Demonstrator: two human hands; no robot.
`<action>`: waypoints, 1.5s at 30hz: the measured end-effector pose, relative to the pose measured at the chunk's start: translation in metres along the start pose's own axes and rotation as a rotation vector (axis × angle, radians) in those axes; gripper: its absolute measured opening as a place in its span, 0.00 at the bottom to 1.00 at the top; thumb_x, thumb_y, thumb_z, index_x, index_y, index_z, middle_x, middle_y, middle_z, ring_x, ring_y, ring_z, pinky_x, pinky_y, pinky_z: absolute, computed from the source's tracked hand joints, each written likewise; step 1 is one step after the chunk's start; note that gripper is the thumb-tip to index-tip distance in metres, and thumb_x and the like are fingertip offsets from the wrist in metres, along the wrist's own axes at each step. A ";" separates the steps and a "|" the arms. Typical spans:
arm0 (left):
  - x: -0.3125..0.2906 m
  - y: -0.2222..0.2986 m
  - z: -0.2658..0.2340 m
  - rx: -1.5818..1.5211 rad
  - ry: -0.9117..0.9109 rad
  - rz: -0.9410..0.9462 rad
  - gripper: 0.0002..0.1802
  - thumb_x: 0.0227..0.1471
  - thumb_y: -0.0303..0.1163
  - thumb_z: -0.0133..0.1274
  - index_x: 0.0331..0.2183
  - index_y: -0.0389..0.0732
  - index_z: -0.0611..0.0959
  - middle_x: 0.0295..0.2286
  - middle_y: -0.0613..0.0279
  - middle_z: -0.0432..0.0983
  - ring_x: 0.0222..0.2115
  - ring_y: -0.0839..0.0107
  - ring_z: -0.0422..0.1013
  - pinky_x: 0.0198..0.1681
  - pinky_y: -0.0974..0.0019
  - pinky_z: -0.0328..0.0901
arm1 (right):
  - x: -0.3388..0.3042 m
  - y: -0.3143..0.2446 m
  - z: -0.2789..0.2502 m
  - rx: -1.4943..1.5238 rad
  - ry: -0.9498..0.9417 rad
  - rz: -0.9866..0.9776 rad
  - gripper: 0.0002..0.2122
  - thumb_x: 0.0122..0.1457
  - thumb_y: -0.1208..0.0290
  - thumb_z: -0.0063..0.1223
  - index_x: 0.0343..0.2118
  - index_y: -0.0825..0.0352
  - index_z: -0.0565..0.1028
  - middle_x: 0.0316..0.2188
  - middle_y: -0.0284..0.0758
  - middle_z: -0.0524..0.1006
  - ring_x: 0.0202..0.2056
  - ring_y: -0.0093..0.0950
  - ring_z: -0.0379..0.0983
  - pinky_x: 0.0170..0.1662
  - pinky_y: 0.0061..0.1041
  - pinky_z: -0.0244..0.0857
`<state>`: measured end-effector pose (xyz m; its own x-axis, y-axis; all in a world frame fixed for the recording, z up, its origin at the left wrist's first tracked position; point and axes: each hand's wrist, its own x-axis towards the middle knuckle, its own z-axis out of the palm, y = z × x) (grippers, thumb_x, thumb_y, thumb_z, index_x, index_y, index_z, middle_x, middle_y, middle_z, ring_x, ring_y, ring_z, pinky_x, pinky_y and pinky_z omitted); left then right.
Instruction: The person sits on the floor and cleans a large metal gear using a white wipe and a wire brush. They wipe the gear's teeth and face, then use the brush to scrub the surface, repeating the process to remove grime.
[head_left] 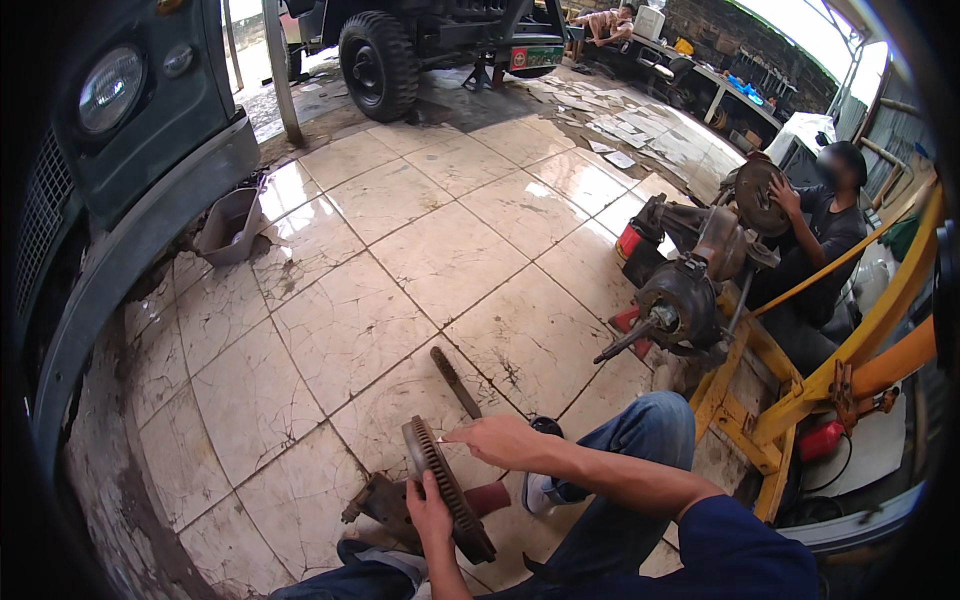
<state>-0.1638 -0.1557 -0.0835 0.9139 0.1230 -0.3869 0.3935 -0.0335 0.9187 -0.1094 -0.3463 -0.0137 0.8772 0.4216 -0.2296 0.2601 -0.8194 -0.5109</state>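
Note:
A heavy round flywheel with a toothed rim stands on edge, tilted, between my knees. My left hand grips its near side, with the fingers up against the flat face. My right hand reaches in from the right, its fingers drawn together and the tips at the teeth. A small pale bit shows at those fingertips, too small to name. Behind the wheel are a rusty metal block and a dull red cylinder. A dark brush with a long handle lies on the tiles just beyond.
On the right, a large gearbox or axle assembly rests by a yellow hoist frame. Beside it a co-worker holds a round plate. A dark vehicle and a grey tub stand at left; another vehicle's tyre is far ahead.

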 end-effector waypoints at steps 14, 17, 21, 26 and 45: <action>0.001 0.006 -0.001 -0.120 -0.011 -0.059 0.17 0.65 0.43 0.48 0.37 0.37 0.77 0.29 0.65 0.74 0.29 0.78 0.68 0.34 0.72 0.65 | 0.009 0.011 0.027 -0.073 0.085 -0.324 0.28 0.54 0.79 0.47 0.61 0.57 0.66 0.65 0.35 0.62 0.63 0.36 0.60 0.63 0.36 0.57; 0.002 0.005 -0.001 -0.161 0.001 -0.066 0.16 0.65 0.42 0.49 0.36 0.37 0.76 0.28 0.65 0.73 0.28 0.78 0.68 0.32 0.71 0.65 | 0.013 0.013 0.038 0.044 0.077 -0.305 0.28 0.55 0.80 0.46 0.61 0.57 0.65 0.66 0.34 0.61 0.64 0.35 0.59 0.64 0.36 0.56; -0.002 0.012 -0.003 -0.275 -0.002 -0.077 0.15 0.64 0.41 0.49 0.36 0.37 0.76 0.28 0.65 0.73 0.27 0.79 0.68 0.31 0.71 0.65 | 0.014 0.009 0.044 -0.045 0.099 -0.274 0.28 0.56 0.81 0.44 0.62 0.56 0.64 0.66 0.33 0.60 0.64 0.34 0.59 0.64 0.35 0.56; -0.004 0.018 -0.007 -0.203 -0.041 -0.104 0.20 0.66 0.42 0.47 0.47 0.34 0.75 0.37 0.60 0.75 0.35 0.76 0.71 0.38 0.70 0.67 | 0.013 0.016 0.051 -0.056 0.196 -0.374 0.27 0.59 0.79 0.42 0.63 0.55 0.64 0.67 0.31 0.60 0.65 0.32 0.57 0.67 0.33 0.53; -0.008 0.012 -0.001 0.117 -0.048 0.069 0.20 0.63 0.42 0.48 0.39 0.31 0.76 0.31 0.52 0.77 0.31 0.66 0.72 0.40 0.63 0.66 | -0.002 0.022 0.031 -0.260 0.211 -0.547 0.20 0.62 0.71 0.41 0.58 0.56 0.68 0.63 0.32 0.66 0.64 0.32 0.60 0.65 0.33 0.55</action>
<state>-0.1663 -0.1563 -0.0690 0.9417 0.0692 -0.3293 0.3363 -0.1557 0.9288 -0.1184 -0.3530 -0.0502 0.6436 0.7417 0.1889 0.7588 -0.5862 -0.2839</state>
